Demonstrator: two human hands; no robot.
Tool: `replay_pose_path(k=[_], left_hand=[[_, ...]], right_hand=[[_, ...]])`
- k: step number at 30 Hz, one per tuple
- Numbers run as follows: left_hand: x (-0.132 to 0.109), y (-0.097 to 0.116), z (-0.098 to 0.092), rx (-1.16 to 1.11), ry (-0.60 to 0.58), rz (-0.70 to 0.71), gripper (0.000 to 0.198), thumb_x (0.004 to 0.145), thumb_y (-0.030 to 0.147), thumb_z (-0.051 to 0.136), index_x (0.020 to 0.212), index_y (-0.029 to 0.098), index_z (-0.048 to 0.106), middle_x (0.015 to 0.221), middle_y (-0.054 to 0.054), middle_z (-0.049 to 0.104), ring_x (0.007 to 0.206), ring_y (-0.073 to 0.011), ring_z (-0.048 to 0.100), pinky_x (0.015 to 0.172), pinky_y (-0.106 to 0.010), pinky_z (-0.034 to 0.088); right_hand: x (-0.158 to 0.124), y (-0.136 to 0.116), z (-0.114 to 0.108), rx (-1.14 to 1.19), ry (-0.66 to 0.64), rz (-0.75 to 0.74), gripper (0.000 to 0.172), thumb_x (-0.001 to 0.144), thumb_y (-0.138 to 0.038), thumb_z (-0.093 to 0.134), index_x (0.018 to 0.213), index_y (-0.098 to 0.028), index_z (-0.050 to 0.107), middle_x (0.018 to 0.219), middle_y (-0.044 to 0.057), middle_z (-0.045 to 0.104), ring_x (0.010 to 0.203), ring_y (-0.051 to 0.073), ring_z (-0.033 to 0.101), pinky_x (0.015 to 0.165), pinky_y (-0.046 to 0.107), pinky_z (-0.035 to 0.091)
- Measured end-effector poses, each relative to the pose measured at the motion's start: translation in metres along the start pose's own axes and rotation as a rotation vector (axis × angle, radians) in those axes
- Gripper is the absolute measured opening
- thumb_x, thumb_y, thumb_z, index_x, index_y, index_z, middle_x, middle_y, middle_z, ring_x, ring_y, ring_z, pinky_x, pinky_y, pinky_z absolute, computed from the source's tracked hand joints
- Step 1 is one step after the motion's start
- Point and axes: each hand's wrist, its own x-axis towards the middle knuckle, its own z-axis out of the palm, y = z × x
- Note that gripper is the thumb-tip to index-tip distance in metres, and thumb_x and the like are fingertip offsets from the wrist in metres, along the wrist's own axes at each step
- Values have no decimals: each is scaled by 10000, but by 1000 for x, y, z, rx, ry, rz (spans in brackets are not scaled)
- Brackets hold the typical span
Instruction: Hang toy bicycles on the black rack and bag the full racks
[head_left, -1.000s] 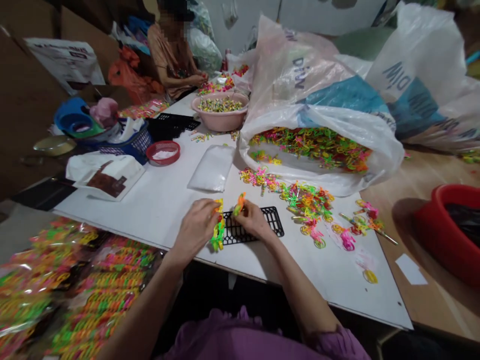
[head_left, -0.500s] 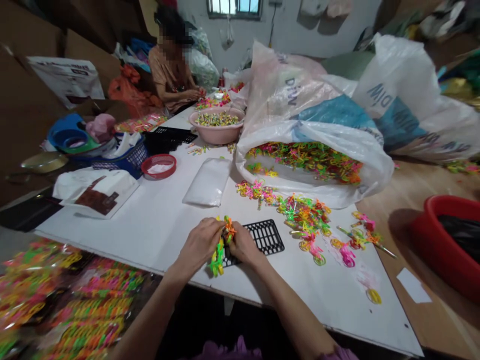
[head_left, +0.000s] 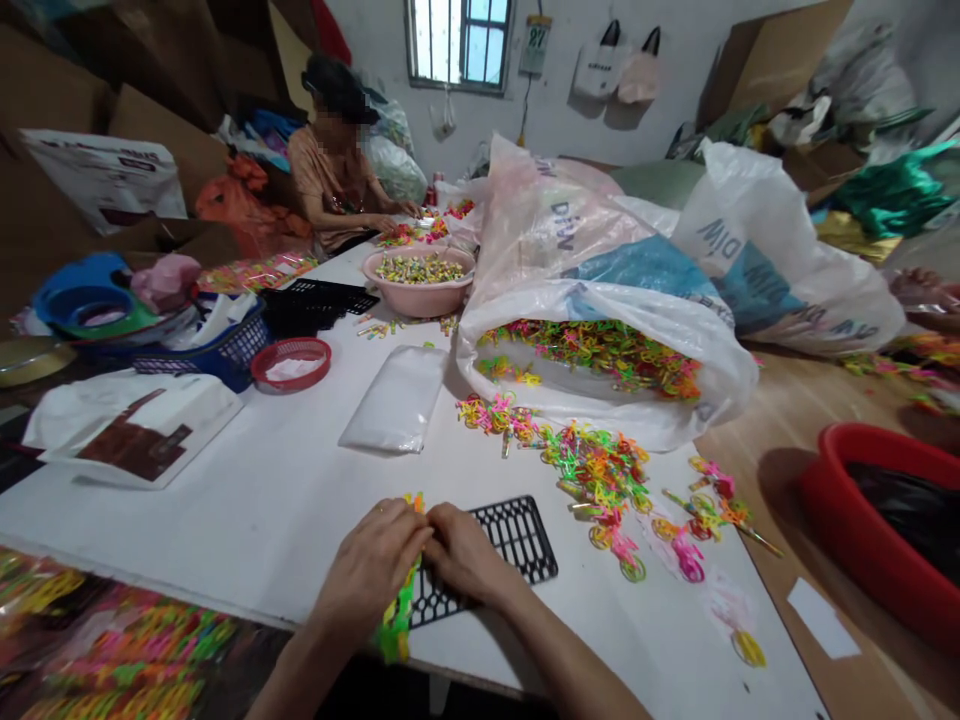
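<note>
A black slotted plastic tray (head_left: pixel 517 540) lies near the front edge of the white table (head_left: pixel 285 510). Over its left end my two hands meet. My left hand (head_left: pixel 386 550) is closed around a row of green, yellow and orange plastic pieces (head_left: pixel 399 612), which hangs down along the tray's left side. Fingers curled, my right hand (head_left: pixel 459 550) presses close against the left one; what its fingertips pinch is hidden. Loose colourful plastic pieces (head_left: pixel 600 465) form a pile to the right, beyond the tray.
An open white sack (head_left: pixel 622 260) full of colourful pieces stands behind the pile. Clear plastic bags (head_left: pixel 397 400), a red basket (head_left: pixel 292 366) and a pink basin (head_left: pixel 427 290) are farther left. A red tub (head_left: pixel 847 490) is at right. Another person (head_left: pixel 337 170) sits at the far end.
The view has tilted up and shifted, so the table sits lower. My hands have drawn together, and the orange piece between them is now mostly covered. The other person's hands have moved slightly apart.
</note>
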Motion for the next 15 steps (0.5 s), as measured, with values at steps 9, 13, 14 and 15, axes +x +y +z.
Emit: replay_pose_path(k=[9,13,14,15], left_hand=[[2,2,-7,-9,58,64,176,879,266,472,797,196,612,757,-17,605,775,-151,560,728,-288,457],[2,-2,-26,-194,301,-193,199,849,328,521,941,192,634,900,-31,641,841,-142,588,758,-273,480],[-1,-5,-32,-214,370,-280,219,855,331,507,962,190,635,913,-30,642,830,-134,590,743,-262,484],[-5,-7,-37,-212,406,-347,228,860,331,493,963,189,639,908,-26,644,808,-127,591,721,-253,485]], right_hand=[[60,68,-142,-534,341,499,227,835,-197,450,976,-140,620,1040,135,575,886,224,586,696,281,414],[61,72,-140,-486,370,460,210,820,-214,465,957,-143,608,1039,129,568,886,221,576,698,283,410],[54,68,-134,-424,415,430,204,812,-228,476,946,-143,603,997,115,582,851,208,576,690,278,409],[44,63,-126,-329,451,392,193,800,-239,486,925,-143,598,932,94,597,800,191,573,675,270,408]])
